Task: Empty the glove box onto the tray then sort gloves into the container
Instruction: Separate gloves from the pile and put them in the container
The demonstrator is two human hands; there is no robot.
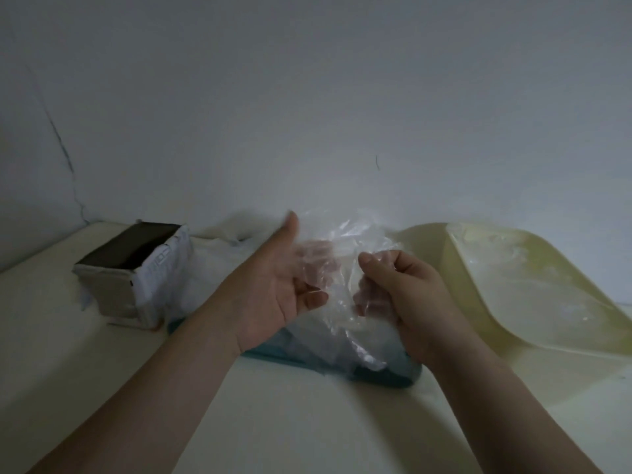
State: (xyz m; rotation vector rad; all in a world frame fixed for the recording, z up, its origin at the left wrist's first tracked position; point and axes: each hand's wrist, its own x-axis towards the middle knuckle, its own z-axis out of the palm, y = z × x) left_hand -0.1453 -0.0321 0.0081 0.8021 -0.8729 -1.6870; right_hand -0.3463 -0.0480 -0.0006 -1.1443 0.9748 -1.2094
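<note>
Both hands are raised over the middle of the desk (273, 422), with one clear plastic glove (349, 248) between them. The right hand (403, 295) is curled, thumb and fingers pinching the glove's crumpled film. The left hand (284, 285) is turned palm up with its thumb stuck out wide. Its fingers lie behind the film and are blurred by it, so I cannot tell whether they grip the glove or only touch it.

Below the hands a teal tray (393, 374) lies flat on the desk, carrying a heap of clear gloves (328, 336) that spills past its near rim. Toward the desk's back left corner stands an open-topped cardboard box (136, 268), its inside dark, close to the tray's left end. A pale yellow container (458, 265) sits along the right edge, just beside the tray, with some whitish film in its far end. A plain wall (307, 97) rises behind the desk.
</note>
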